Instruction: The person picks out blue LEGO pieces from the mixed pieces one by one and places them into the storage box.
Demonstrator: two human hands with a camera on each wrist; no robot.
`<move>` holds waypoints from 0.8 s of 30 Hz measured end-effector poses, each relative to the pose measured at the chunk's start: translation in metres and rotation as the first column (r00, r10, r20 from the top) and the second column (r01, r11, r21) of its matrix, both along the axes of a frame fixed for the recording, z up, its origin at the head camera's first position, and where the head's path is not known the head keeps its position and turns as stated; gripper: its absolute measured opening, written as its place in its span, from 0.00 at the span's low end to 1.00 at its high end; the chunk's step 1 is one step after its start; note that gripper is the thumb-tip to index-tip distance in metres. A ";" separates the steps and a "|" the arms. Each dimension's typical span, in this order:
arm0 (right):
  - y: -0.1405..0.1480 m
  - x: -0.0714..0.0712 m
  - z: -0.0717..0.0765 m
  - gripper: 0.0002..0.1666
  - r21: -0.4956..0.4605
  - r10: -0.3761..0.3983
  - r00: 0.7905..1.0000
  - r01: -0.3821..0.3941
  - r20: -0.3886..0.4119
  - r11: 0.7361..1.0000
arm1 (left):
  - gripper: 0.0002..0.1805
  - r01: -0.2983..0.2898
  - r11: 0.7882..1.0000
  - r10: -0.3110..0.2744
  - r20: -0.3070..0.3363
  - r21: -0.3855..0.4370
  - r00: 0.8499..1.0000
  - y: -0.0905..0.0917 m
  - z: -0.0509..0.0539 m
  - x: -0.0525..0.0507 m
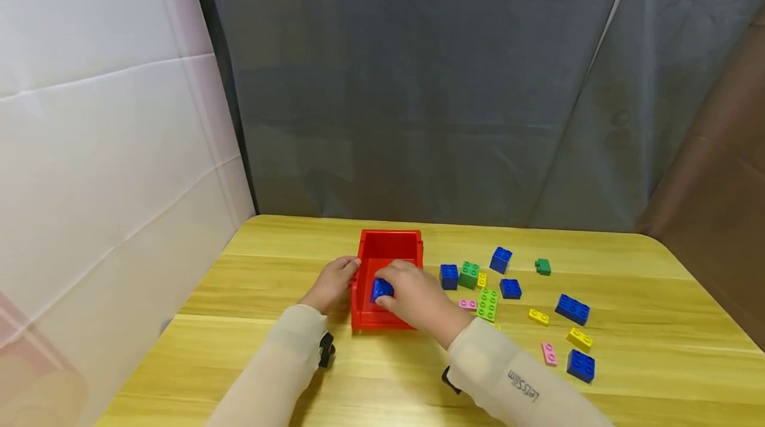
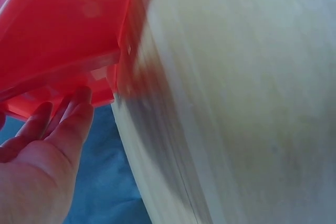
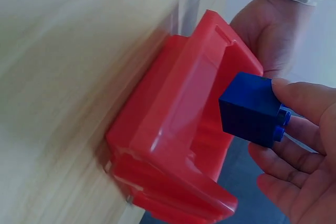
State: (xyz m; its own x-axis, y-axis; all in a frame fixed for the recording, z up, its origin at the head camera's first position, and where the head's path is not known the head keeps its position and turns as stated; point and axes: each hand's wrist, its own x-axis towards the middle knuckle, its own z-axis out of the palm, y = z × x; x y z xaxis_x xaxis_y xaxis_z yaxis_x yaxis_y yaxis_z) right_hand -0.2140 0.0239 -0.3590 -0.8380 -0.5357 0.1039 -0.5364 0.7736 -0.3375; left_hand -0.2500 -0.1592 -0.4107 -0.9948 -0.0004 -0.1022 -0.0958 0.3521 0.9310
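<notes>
A blue toy building brick (image 3: 251,107) is pinched between the thumb and fingers of my right hand (image 1: 414,294). It is over the red plastic bin (image 1: 388,329), and its studs face the palm in the right wrist view. My left hand (image 1: 335,283) rests against the bin's left side. In the left wrist view its fingers (image 2: 73,121) are fairly straight and reach up under the bin's rim. The bin's visible floor shows bare red plastic; my right hand hides part of the inside.
Right of the bin lie several loose bricks: blue ones (image 1: 572,309), a green one (image 1: 469,275), a lime one (image 1: 487,305), yellow ones (image 1: 580,339) and pink ones (image 1: 549,354). A grey curtain (image 1: 388,95) hangs behind the wooden table (image 1: 263,281).
</notes>
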 end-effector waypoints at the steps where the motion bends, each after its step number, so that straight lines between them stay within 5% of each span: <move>1: -0.001 -0.001 -0.001 0.29 0.002 0.000 1.000 0.000 0.005 1.000 | 0.23 0.002 1.000 -0.002 -0.006 -0.001 1.000 0.000 0.000 0.000; 24: -0.020 -0.016 -0.016 0.29 0.053 0.036 0.998 -0.040 0.060 0.998 | 0.22 -0.002 1.000 0.001 -0.053 -0.022 0.999 0.000 0.001 0.001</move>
State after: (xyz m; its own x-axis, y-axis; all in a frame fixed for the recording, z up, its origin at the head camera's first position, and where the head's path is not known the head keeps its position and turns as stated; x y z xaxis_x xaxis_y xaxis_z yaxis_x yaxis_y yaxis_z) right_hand -0.2300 0.0041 -0.3748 -0.8207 -0.5708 0.0254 -0.5463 0.7709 -0.3275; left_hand -0.2494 -0.1591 -0.4098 -0.9988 -0.0035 -0.0496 -0.0474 0.3725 0.9268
